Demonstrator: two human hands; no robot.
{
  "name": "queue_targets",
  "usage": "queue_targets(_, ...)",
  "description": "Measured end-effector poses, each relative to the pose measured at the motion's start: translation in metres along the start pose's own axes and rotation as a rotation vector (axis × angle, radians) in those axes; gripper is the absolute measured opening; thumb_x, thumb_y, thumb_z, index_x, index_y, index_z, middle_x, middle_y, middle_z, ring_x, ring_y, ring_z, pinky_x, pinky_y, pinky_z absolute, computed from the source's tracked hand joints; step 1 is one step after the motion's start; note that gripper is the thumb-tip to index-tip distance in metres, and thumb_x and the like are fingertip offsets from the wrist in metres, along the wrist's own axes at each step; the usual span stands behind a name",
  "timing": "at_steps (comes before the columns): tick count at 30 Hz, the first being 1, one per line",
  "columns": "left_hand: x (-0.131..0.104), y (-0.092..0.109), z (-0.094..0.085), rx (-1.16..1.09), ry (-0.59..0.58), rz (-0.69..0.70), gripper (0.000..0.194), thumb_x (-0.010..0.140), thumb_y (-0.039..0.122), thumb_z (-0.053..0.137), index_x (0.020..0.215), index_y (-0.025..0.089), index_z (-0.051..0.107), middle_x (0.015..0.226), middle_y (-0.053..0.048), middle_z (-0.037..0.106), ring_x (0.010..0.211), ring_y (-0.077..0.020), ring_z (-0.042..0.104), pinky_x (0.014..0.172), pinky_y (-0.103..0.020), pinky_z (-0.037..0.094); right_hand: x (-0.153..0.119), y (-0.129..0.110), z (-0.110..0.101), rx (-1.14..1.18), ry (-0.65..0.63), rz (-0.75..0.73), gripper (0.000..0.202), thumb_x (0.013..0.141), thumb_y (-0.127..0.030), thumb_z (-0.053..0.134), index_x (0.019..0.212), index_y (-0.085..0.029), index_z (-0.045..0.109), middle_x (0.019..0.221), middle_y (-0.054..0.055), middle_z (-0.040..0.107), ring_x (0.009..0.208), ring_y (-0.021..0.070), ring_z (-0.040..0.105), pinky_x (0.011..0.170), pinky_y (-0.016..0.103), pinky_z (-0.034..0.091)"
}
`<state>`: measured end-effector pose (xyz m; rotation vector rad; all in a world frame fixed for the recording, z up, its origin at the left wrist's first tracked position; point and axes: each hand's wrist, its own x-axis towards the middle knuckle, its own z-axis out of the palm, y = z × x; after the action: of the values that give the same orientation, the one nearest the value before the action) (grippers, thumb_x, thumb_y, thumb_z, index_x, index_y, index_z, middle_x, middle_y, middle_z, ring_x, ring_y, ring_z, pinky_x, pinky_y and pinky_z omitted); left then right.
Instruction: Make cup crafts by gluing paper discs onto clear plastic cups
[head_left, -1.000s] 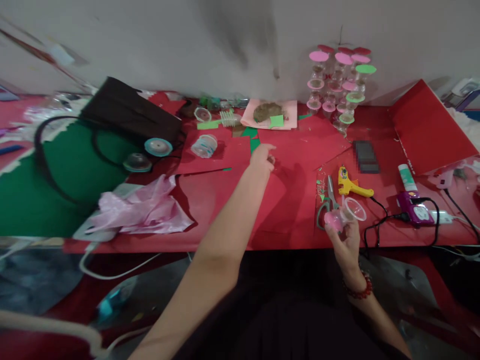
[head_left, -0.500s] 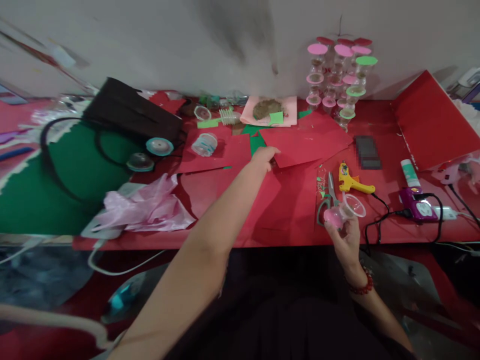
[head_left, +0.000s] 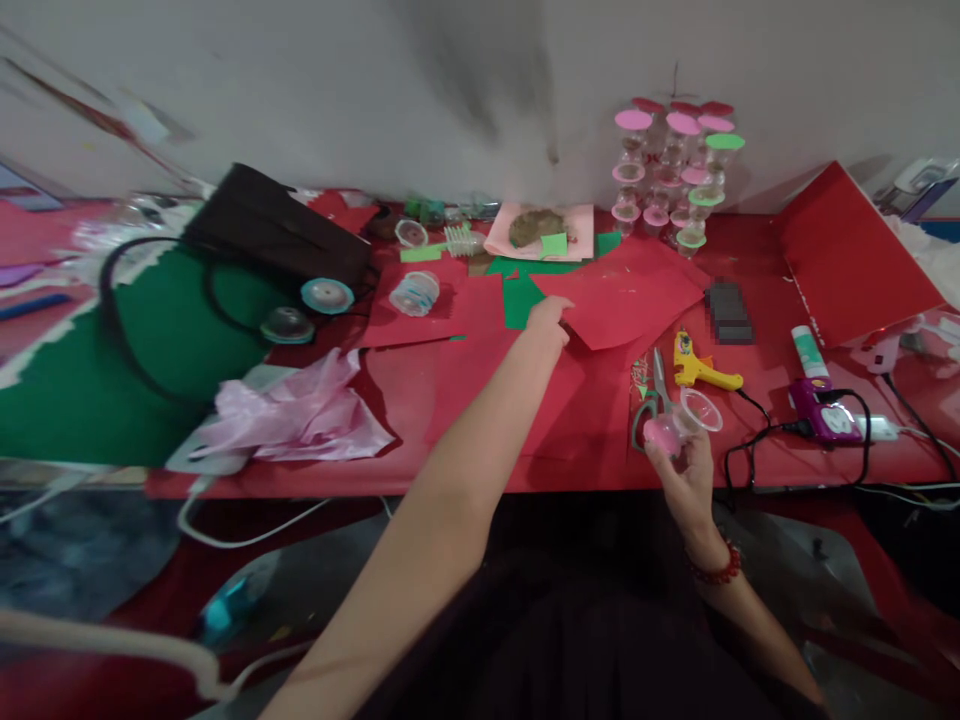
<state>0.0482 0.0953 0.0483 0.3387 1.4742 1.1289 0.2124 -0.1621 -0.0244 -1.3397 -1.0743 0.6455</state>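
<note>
My left hand [head_left: 551, 318] reaches across the table, closed on the near left edge of a sheet of red paper [head_left: 637, 290]. Other red sheets lie beneath it, and a piece of green paper [head_left: 519, 302] shows beside the hand. My right hand [head_left: 688, 478] grips an hourglass-shaped piece made of clear plastic cups [head_left: 682, 418]; one end is pink, the other shows a clear rim. Just behind that piece are scissors [head_left: 658, 385] with green handles and a yellow glue gun [head_left: 705, 372].
Hourglass-shaped cup pieces with coloured discs [head_left: 675, 165] stand against the wall. A black bag [head_left: 277, 225] and pink cloth [head_left: 292, 415] lie to the left. Sand [head_left: 534, 228] rests on pink paper at the back. On the right are a dark phone-like block [head_left: 727, 312] and a purple power adapter [head_left: 825, 410].
My left hand has shifted to the right, drawing the red sheet's near edge slightly toward me. More green paper shows beside it. My right hand still holds the cup piece.
</note>
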Motion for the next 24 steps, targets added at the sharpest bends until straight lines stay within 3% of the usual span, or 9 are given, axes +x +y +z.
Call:
queue_targets(4, -0.003, -0.013, 0.004, 0.020, -0.017, 0.078, 0.025, 0.073, -0.006, 0.063, 0.078, 0.018, 0.060, 0.065, -0.001, 0.063, 0.076, -0.0213, 0.074, 0.072, -0.033, 0.063, 0.000, 0.002, 0.000, -0.028, -0.008, -0.017, 0.051, 0.085, -0.045, 0.082, 0.128, -0.023, 0.064, 0.119, 0.011, 0.075, 0.106, 0.0253, 0.074, 0.098, 0.047, 0.061)
queue_targets(8, -0.009, -0.028, 0.009, 0.039, -0.023, 0.222, 0.034, 0.066, -0.011, 0.067, 0.078, 0.020, 0.061, 0.078, -0.002, 0.071, 0.083, -0.0196, 0.074, 0.074, -0.028, 0.060, 0.000, 0.004, 0.000, -0.046, -0.010, -0.031, 0.048, 0.085, -0.045, 0.082, 0.125, -0.023, 0.065, 0.115, 0.010, 0.076, 0.102, 0.0246, 0.074, 0.096, 0.046, 0.061)
queue_targets(12, -0.013, -0.025, -0.001, 0.063, -0.015, 0.285, 0.035, 0.066, -0.012, 0.067, 0.078, 0.021, 0.061, 0.083, -0.003, 0.073, 0.086, -0.0210, 0.074, 0.075, -0.030, 0.060, 0.000, 0.004, -0.001, -0.090, -0.001, -0.051, 0.046, 0.086, -0.046, 0.081, 0.123, -0.023, 0.066, 0.115, 0.010, 0.075, 0.103, 0.0254, 0.072, 0.096, 0.048, 0.060)
queue_targets(15, -0.012, -0.009, -0.031, 0.093, -0.005, 0.293, 0.035, 0.067, -0.011, 0.067, 0.079, 0.021, 0.064, 0.082, -0.003, 0.074, 0.082, -0.0220, 0.075, 0.076, -0.033, 0.062, 0.000, 0.003, -0.001, -0.104, 0.003, -0.048, 0.047, 0.085, -0.048, 0.081, 0.122, -0.023, 0.066, 0.112, 0.009, 0.075, 0.100, 0.0254, 0.071, 0.094, 0.047, 0.061)
queue_targets(21, -0.005, 0.024, -0.116, 0.232, 0.057, 0.258, 0.032, 0.065, -0.011, 0.071, 0.078, 0.019, 0.064, 0.071, -0.002, 0.070, 0.072, -0.0224, 0.073, 0.083, -0.043, 0.063, 0.001, 0.001, 0.000, -0.109, -0.015, -0.044, 0.050, 0.085, -0.050, 0.080, 0.124, -0.022, 0.065, 0.111, 0.010, 0.075, 0.103, 0.0259, 0.071, 0.095, 0.046, 0.061)
queue_targets(24, 0.003, 0.028, -0.139, 0.272, 0.084, 0.267, 0.030, 0.067, -0.008, 0.072, 0.080, 0.019, 0.063, 0.068, -0.001, 0.067, 0.071, -0.0209, 0.072, 0.084, -0.043, 0.064, 0.001, -0.001, 0.001, -0.093, -0.014, -0.042, 0.052, 0.085, -0.049, 0.081, 0.126, -0.022, 0.065, 0.113, 0.010, 0.075, 0.102, 0.0252, 0.072, 0.095, 0.046, 0.061)
